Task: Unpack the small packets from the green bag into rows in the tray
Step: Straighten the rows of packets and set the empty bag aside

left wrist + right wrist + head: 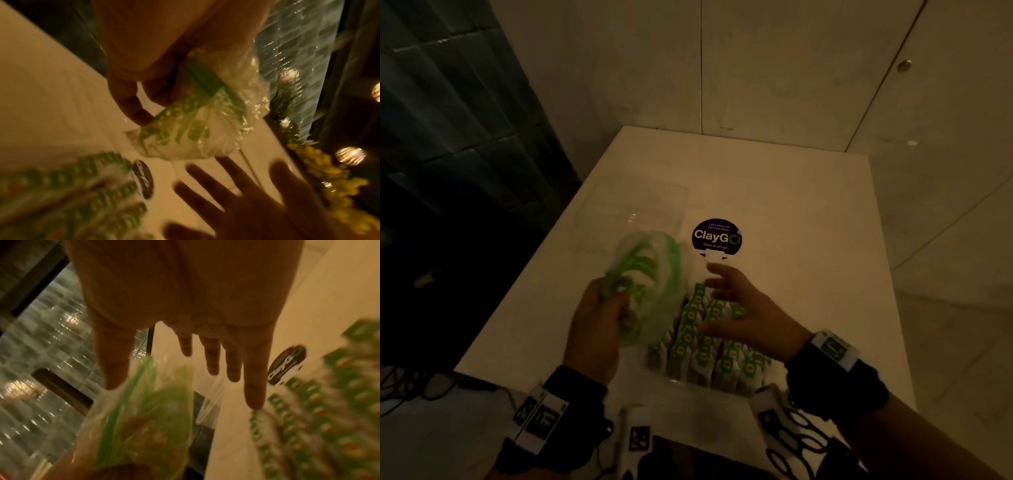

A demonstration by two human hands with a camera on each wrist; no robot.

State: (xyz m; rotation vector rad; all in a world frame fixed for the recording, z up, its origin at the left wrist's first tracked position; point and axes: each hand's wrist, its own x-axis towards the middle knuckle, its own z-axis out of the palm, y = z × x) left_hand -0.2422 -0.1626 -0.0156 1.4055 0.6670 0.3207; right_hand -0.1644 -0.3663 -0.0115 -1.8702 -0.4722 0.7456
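Note:
My left hand (599, 318) grips the crumpled green-and-clear plastic bag (650, 287) above the white counter, left of the tray. In the left wrist view its fingers (133, 104) curl round the bag (185, 129). Small green-topped packets (709, 342) stand in rows inside the clear tray (671, 382) near the counter's front edge. My right hand (736, 305) hovers over the far end of the rows with fingers spread and holds nothing. The right wrist view shows the straight fingers (252, 386), the blurred bag (148, 415) on the left and the packets (320, 418) on the right.
A second clear container (633, 209) stands empty behind the bag. A round dark "ClayGo" sticker (717, 237) lies on the counter (791, 212) beyond the tray. Walls close the back and right; the counter drops off on the left to a dark floor.

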